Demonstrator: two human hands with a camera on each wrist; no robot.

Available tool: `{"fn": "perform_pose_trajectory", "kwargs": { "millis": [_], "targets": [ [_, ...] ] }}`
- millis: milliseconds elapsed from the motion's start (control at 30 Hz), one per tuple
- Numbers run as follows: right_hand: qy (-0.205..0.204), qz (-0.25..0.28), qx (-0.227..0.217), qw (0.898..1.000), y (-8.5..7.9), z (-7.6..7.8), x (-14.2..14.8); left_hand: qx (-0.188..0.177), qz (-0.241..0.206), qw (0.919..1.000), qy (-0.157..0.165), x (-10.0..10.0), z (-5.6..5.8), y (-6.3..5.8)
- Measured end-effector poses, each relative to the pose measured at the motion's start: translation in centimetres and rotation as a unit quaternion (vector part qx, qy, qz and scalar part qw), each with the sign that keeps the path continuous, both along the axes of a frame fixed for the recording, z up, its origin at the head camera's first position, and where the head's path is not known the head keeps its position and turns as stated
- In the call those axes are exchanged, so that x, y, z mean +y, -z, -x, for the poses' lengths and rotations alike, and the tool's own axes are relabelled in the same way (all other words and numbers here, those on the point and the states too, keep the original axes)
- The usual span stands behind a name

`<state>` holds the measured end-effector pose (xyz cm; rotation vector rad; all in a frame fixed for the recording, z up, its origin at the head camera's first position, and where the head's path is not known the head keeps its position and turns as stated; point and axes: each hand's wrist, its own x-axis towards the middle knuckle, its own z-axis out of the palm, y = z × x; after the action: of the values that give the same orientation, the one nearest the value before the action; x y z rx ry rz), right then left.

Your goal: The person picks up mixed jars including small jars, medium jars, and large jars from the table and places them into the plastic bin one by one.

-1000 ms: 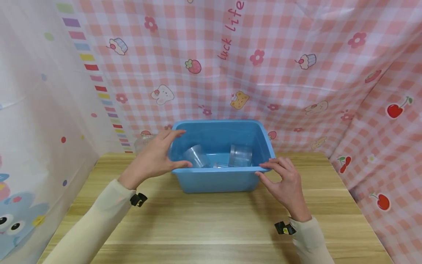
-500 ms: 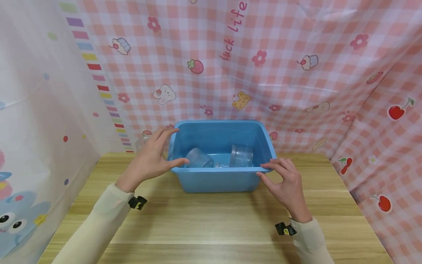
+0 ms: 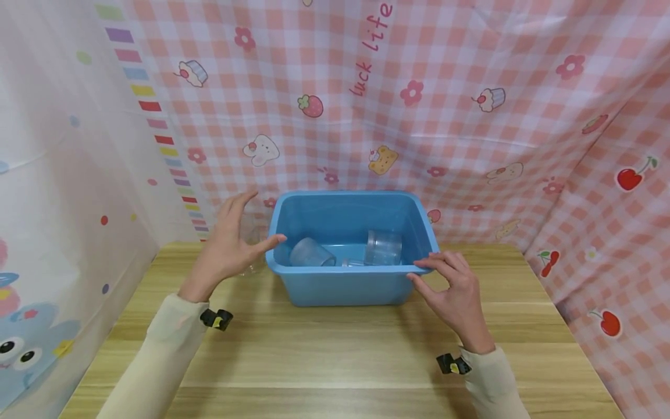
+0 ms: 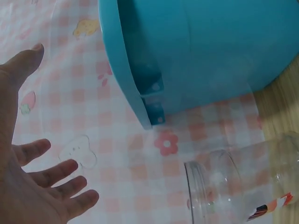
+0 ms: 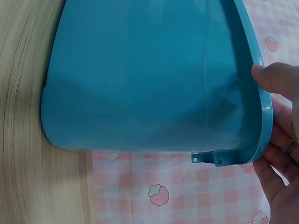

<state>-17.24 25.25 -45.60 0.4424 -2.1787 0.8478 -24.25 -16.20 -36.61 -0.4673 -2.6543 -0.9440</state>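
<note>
My right hand (image 3: pixel 452 291) pinches the front right corner of the rim of a blue plastic bin (image 3: pixel 345 288), thumb outside and fingers over the edge. In the right wrist view the thumb (image 5: pixel 275 79) presses on the lip. My left hand (image 3: pixel 222 250) is held with fingers spread and nothing in it, beside the bin's left rim. Behind that hand, partly hidden, stands a clear jar (image 4: pixel 243 182) with a coloured label patch, upright on the table. Inside the bin lie a clear jar (image 3: pixel 311 253) at the left, another clear jar (image 3: pixel 383 247) at the right, and a low clear piece (image 3: pixel 353 263) between them.
The bin stands on a wood-grain table (image 3: pixel 335 355) near its back edge. A pink checked cloth (image 3: pixel 335 139) hangs close behind, and a white patterned cloth (image 3: pixel 78 174) hangs at the left.
My left hand has drawn back leftward from over the bin's rim. The left jar in the bin has tipped and shifted to lie on its side. My right hand stays on the rim.
</note>
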Motion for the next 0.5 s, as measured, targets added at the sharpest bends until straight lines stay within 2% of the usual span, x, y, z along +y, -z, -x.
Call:
{"fn": "perform_pose_trajectory", "kwargs": {
  "millis": [300,500],
  "targets": [
    [0.001,0.001,-0.003,1.000,0.2,0.0,0.1,0.009,-0.021,0.9989,-0.041,-1.4,1.3,0.7],
    [0.001,0.002,-0.009,1.000,0.1,0.0,0.2,0.001,-0.044,0.9972,-0.061,-2.4,2.0,1.4]
  ]
}}
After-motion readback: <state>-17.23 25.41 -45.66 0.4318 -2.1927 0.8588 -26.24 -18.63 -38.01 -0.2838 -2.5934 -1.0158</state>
